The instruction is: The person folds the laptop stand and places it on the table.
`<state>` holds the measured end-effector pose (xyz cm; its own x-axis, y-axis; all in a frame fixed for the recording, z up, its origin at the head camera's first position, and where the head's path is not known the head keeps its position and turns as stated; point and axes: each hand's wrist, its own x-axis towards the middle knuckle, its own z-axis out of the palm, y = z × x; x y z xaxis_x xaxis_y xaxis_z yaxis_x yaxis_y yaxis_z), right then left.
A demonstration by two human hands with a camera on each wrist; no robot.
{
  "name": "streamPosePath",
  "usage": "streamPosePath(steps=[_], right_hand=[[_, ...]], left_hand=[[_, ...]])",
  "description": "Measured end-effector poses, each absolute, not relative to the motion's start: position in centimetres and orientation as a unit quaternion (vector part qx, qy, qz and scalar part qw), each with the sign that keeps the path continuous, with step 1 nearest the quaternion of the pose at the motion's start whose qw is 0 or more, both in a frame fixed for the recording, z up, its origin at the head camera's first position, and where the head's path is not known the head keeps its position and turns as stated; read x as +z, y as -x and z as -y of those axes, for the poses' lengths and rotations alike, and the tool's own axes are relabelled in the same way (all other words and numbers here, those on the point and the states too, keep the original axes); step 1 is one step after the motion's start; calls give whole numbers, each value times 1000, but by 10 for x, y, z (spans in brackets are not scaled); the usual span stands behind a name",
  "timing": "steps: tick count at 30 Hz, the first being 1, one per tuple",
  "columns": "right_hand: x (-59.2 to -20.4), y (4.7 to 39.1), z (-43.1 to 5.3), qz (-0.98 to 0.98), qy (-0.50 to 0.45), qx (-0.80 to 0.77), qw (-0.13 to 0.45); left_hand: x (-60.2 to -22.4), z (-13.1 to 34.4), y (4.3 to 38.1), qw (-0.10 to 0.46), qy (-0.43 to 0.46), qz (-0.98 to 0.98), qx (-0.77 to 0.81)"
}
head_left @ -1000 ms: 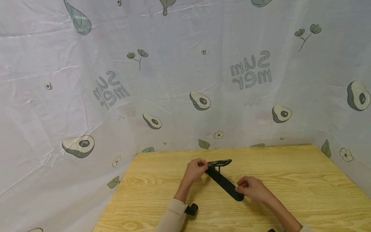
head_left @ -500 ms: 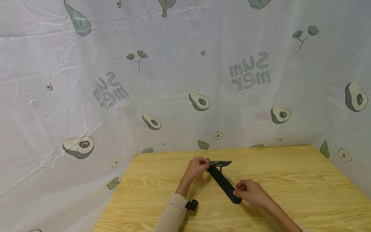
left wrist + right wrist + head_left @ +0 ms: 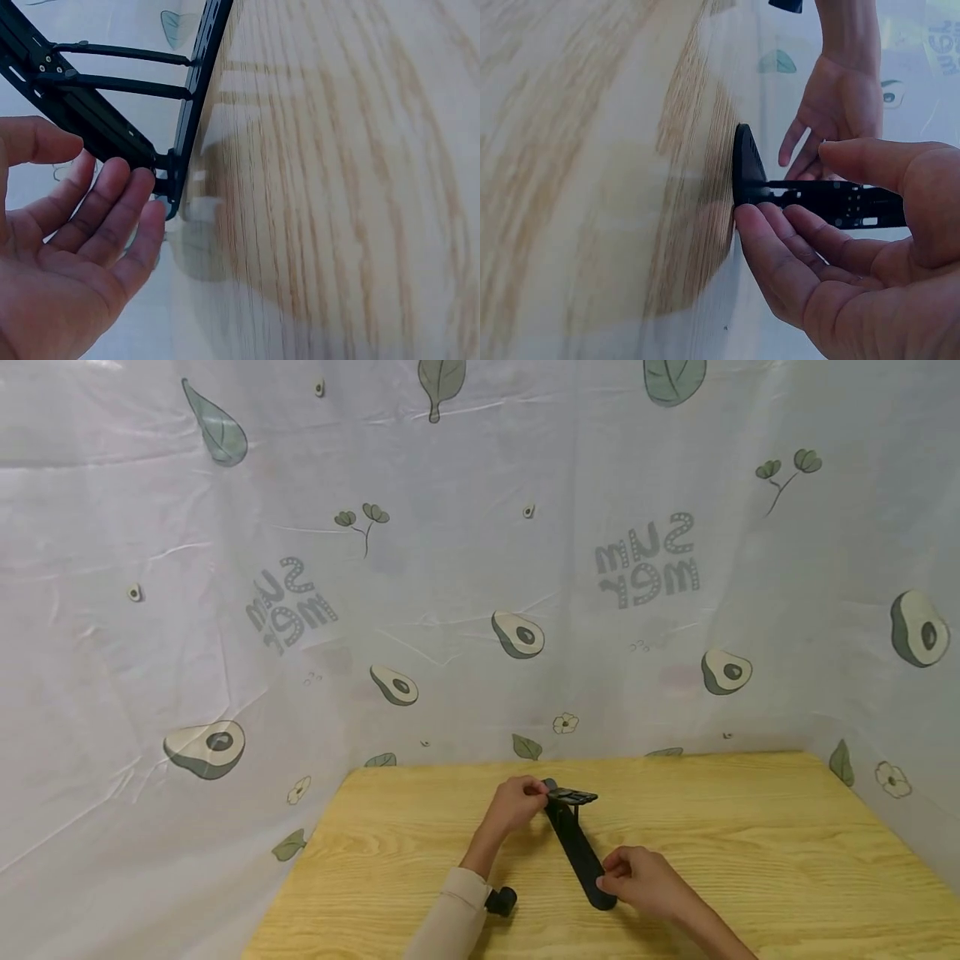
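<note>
A black folding stand (image 3: 576,852) lies on the table in the head view. Its long base bar runs away from the person, and a slotted upper arm (image 3: 82,112) slants up on two thin struts (image 3: 127,84). My left hand (image 3: 516,803) pinches the stand at its far end, where arm and bar come close together. At the near rounded end, my right hand (image 3: 639,881) has its thumb and fingertips on the bar. In the right wrist view, fingertips (image 3: 751,219) meet the stand's lower edge, with the left hand (image 3: 844,112) behind it.
The wood-grain table (image 3: 390,877) spreads around the stand. A pale curtain (image 3: 442,560) printed with avocados and leaves hangs along its back and sides. A small black device (image 3: 501,902) sits at the left wrist.
The stand has turned on the table: its near end swung left and toward the person, its far end slightly right. Both hands moved along with it. The head view has tilted up a little.
</note>
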<state>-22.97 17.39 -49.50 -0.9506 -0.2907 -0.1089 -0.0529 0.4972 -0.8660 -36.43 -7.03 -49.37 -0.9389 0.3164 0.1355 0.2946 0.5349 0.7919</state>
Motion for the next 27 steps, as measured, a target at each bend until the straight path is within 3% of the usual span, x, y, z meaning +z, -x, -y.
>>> streamPosePath(steps=[14, 20, 22, 27], right_hand=[[-507, 238, -175, -847, 133, -491, 157], [-565, 267, -184, -822, 139, -524, 172], [-561, 264, -181, -820, 134, -531, 167], [-498, 226, -156, -837, 127, -511, 146]], left_hand=[[-496, 61, 371, 34, -169, -858, 483], [-498, 59, 370, 46, -173, -846, 502], [-498, 58, 371, 49, -175, -844, 504], [-500, 57, 373, 56, -180, -841, 507]])
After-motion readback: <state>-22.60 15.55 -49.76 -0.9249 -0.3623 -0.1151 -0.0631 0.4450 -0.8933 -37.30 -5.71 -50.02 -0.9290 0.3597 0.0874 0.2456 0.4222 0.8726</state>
